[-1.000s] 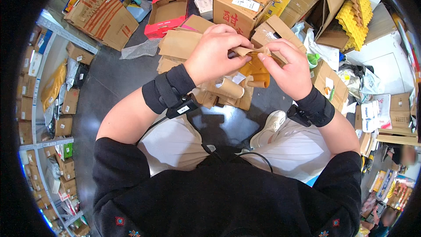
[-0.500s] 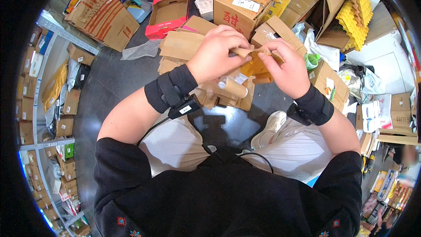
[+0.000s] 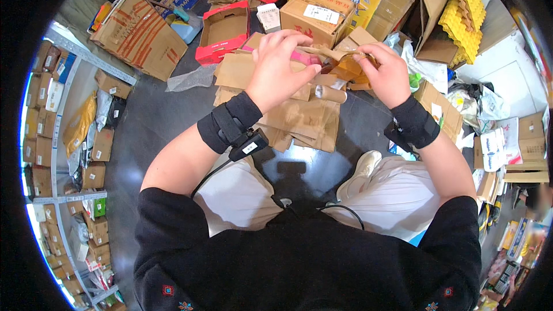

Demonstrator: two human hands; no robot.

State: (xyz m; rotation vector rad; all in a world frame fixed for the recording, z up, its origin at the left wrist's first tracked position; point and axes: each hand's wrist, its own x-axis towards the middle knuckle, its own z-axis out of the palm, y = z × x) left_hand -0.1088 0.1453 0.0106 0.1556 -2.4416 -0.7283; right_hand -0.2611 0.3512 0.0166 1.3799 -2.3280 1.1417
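My left hand [image 3: 281, 68] is open, its fingers spread above a pile of flattened brown cardboard [image 3: 311, 124]; nothing shows in its grip. My right hand [image 3: 385, 73] has thumb and fingers closed on the edge of a brown cardboard piece [image 3: 340, 55] that carries shiny amber packing tape [image 3: 347, 70]. Below the two hands, a brown cardboard tube [image 3: 330, 94] lies on the pile. Behind my left fingers a pink-edged piece [image 3: 302, 56] is partly hidden.
An open red box [image 3: 224, 31], a small white box [image 3: 268, 17] and a closed carton [image 3: 317, 14] stand beyond the pile. Shelves of parcels [image 3: 101, 138] line the left. Yellow egg trays [image 3: 461, 23], plastic bags [image 3: 475, 103] and cartons crowd the right.
My left hand has let go of the brown piece that both hands held, and its fingers have spread. My right hand keeps its hold, now slightly farther right.
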